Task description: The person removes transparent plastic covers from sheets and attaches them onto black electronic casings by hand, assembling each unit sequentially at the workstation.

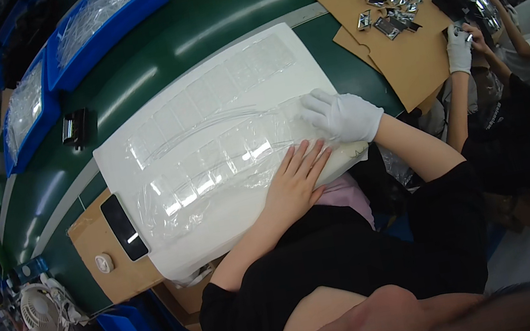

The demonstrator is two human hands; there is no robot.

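Note:
A white padded sheet (213, 234) lies slantwise on the table in front of me. On it rest two rows of clear rectangular plastic pieces, a far row (210, 90) and a near row (216, 166), with shiny, wrinkled clear film around them. My bare left hand (296, 181) lies flat on the film near the right end of the near row, fingers spread. Just beyond it, my right hand (344, 116), in a white glove, rests on the same end with its fingers outstretched. Neither hand visibly grips anything. What lies under the palms is hidden.
Blue bins (107, 20) of clear plastic pieces stand at the far left, near a small black part (74, 128). A phone (124, 226) and white roll (104, 262) sit at left. Shiny metal parts (395, 21) lie on cardboard (417, 70); a co-worker's gloved hand (459, 49) is beside it.

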